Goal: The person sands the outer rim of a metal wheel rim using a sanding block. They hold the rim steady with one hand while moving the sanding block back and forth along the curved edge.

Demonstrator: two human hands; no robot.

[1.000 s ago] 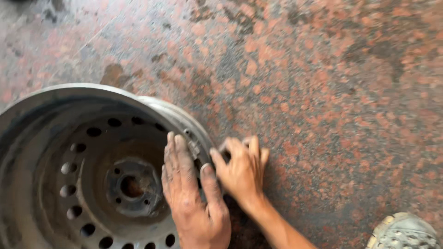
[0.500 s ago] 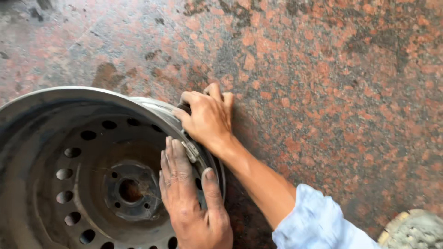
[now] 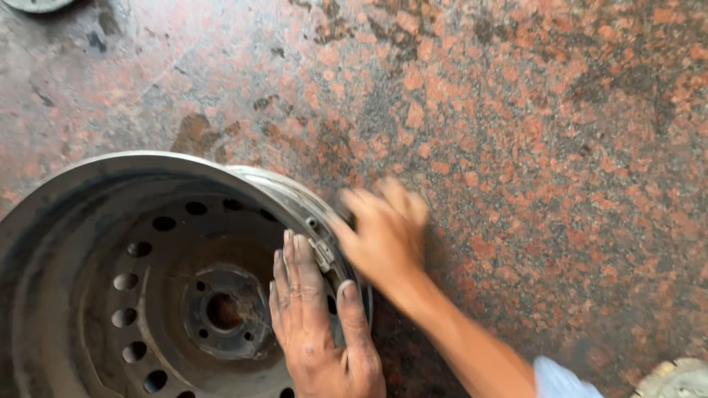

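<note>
Since half a second ago, the right hand (image 3: pixel 385 234) has slid down the outside of the steel wheel rim (image 3: pixel 110 221) and blurs with motion, fingers spread loosely, holding nothing I can make out. Lying flat on the speckled stone floor (image 3: pixel 553 147), the rim shows its hub at centre. Left hand (image 3: pixel 313 317) presses open-palmed inside the rim's right edge, beside a small metal clip (image 3: pixel 322 254); that clip remains attached, so work there looks unfinished.
</note>
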